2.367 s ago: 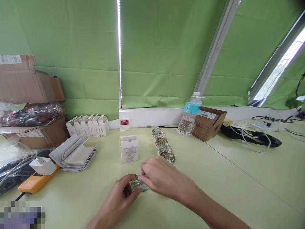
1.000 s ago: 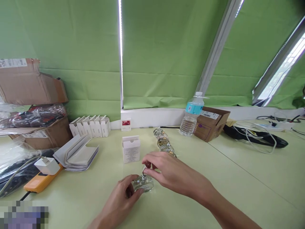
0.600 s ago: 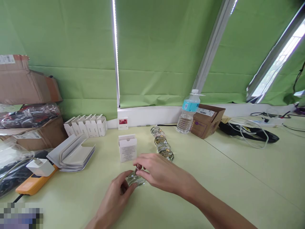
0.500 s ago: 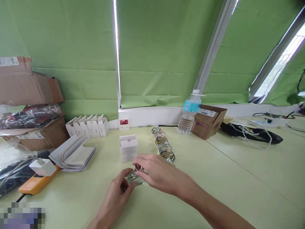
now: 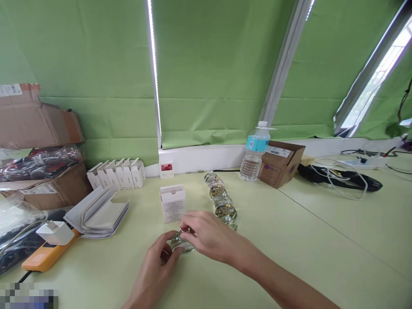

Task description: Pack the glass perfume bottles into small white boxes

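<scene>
You're holding a glass bottle (image 5: 182, 243) in both hands.
Your left hand (image 5: 151, 268) cups its side and your right hand (image 5: 214, 242) closes over its top, both grips clamped on it, just in front of an upright white carton (image 5: 173, 204) on the counter (image 5: 289, 253). Four or five more glass bottles (image 5: 220, 199) line up to the right; six white cartons (image 5: 117, 175) stand at upper left.

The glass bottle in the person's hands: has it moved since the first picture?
Yes, slightly: the glass bottle now sits nearer the standing white carton.
</scene>
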Motion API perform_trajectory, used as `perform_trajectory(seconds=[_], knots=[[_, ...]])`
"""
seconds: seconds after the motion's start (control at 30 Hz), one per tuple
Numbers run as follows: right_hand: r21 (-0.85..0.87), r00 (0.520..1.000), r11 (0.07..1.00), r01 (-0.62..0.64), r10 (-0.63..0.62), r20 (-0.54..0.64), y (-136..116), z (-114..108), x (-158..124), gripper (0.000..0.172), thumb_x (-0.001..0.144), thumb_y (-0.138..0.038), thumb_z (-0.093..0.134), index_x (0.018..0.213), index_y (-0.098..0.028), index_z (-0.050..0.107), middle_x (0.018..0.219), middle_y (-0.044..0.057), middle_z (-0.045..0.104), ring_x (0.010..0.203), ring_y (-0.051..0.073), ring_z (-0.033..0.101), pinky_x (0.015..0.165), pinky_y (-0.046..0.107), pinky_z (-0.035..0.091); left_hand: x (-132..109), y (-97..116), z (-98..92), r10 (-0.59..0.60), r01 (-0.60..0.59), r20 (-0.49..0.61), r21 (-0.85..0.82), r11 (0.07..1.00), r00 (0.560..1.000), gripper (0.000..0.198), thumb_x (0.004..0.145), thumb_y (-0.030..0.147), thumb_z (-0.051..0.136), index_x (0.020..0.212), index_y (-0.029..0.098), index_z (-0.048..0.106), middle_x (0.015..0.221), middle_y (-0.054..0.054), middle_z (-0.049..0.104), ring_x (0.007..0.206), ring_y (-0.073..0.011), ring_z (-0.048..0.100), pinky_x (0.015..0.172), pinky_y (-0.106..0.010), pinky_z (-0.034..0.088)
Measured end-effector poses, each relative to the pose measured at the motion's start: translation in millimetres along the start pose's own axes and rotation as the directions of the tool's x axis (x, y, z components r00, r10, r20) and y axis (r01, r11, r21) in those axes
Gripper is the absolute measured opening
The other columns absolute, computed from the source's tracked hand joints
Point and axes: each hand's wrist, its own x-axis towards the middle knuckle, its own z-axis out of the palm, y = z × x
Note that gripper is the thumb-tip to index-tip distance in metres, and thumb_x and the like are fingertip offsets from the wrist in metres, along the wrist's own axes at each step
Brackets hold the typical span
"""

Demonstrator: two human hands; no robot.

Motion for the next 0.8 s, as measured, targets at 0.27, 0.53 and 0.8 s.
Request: perform_trajectory(seconds=[0.27,0.53,0.8], knots=[[0.01,0.999,1.0,-0.026,0.026,-0.018,-1,3,-1,0.012,0.091,-0.024,0.053,0.081,-0.019,0.056,0.081,-0.001,0.062,0.069,0.012,0.053,0.06,0.024,0.031,-2,4,-0.8,0.015,-0.015,-0.006,-0.009,1.0,1.0,0.035,0.088,0.043,0.054,0.117,0.023,0.059,0.078,0.001,0.063,0.064,-0.0147,0.053,0.06,-0.024,0.04],[0.06,0.995,0.994,-0.096,0.098,-0.019,-2,3,0,0.014,0.091,-0.029,0.052,0.08,-0.02,0.052,0.08,-0.001,0.06,0.067,0.013,0.051,0.057,0.024,0.03,-1,5,-0.9,0.015,-0.015,-0.011,0.001,1.0,1.0,0.035,0.088,0.043,0.053,0.116,0.023,0.059,0.077,0.001,0.061,0.063,-0.0146,0.052,0.06,-0.025,0.039],[0.132,0.985,0.988,-0.082,0.06,0.163,12,8,0,0.023,0.081,-0.037,0.064,0.096,-0.022,0.056,0.096,0.003,0.064,0.087,0.021,0.06,0.063,0.025,0.035,-3,-4,0.9,0.074,-0.074,0.007,-0.022,0.997,0.997,0.04,0.089,0.046,0.051,0.12,0.022,0.054,0.073,0.001,0.06,0.062,-0.0153,0.052,0.059,-0.025,0.041]])
